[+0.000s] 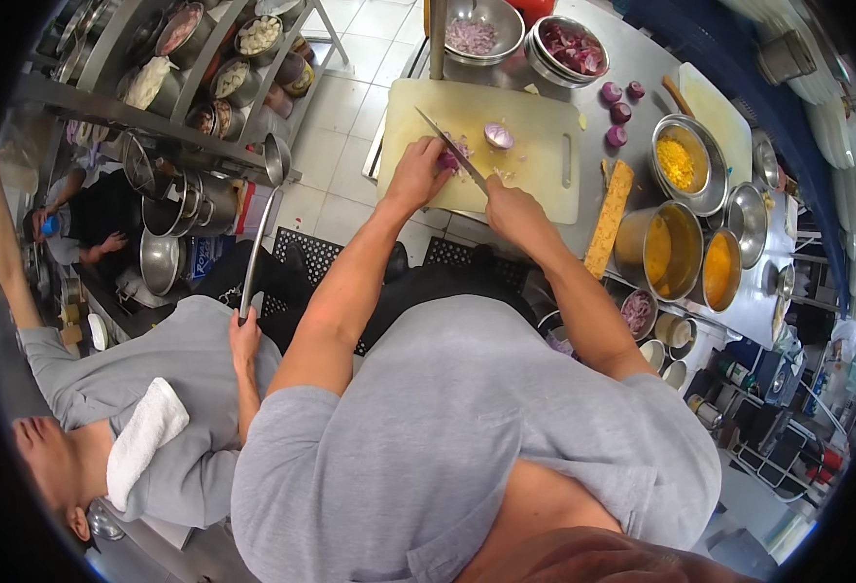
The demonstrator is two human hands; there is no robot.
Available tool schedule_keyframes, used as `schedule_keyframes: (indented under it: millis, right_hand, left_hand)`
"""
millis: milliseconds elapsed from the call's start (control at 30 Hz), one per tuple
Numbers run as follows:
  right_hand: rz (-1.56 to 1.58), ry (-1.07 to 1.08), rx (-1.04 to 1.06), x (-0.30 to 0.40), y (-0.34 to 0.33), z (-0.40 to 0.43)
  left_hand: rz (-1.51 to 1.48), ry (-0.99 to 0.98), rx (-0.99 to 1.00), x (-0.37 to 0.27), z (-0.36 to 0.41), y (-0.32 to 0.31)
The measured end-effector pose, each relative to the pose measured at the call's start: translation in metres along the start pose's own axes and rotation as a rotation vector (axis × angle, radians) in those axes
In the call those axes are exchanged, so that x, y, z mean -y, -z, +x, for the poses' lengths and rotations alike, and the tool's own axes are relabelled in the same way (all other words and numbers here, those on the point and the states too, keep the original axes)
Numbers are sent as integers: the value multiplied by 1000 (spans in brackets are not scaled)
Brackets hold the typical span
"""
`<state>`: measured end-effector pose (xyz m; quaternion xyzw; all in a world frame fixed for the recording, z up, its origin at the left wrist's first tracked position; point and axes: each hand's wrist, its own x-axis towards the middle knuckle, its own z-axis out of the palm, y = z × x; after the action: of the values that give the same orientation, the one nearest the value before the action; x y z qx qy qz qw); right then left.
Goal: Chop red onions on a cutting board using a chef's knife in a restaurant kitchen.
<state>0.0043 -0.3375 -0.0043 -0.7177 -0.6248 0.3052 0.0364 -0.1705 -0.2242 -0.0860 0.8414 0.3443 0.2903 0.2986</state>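
Note:
On a pale plastic cutting board (pixel 537 197) I have a partly cut red onion piece (pixel 447 160) under the fingertips of my left hand (pixel 417 171). My right hand (pixel 514 208) grips the handle of a kitchen knife (pixel 464 157). The blade slants up and left across the board, close beside my left fingertips and over the onion. Chopped onion bits lie around the blade. A halved red onion (pixel 499 135) rests right of the knife, apart from both hands. My palm and the blade partly hide the onion piece.
Beyond the board stand steel bowls of chopped onion (pixel 472 36) and onion skins (pixel 570 47). Several whole red onions (pixel 620 113) lie to the right, near a yellow-stained wooden strip (pixel 609 218) and pots of orange liquid (pixel 721 270). At left, a person (pixel 158 408) holds a long ladle (pixel 257 248).

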Motion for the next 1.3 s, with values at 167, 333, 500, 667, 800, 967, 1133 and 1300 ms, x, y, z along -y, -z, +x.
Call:
schedule_keyframes:
  millis: [167,333,500,667,800,967,1133,1300]
  right_hand:
    - [27,-8,-41,-16,-35,34]
    - [-21,-4,-12,-10,-19,30]
    - [-35,-32,81,8,8,4]
    - [36,7,-15,-14,-34,42]
    - [25,34,-10,-12,-29,46]
    - [-11,-8,48,9,2,10]
    - [62,12,2,-1,-24,22]
    - [29,19,0,-7,-32,50]
  left_hand:
    - [18,1,10,-5,5,-1]
    - [2,3,-21,5,0,-5]
    - [24,23,-10,5,-3,-3]
    - [6,7,0,1,2,-7]
    - [13,18,-19,3,-3,-6]
    - [12,-2,-46,8,-7,-4]
    - [14,-8,-15,2,0,-4]
    - [29,11,-7,4,0,-4]
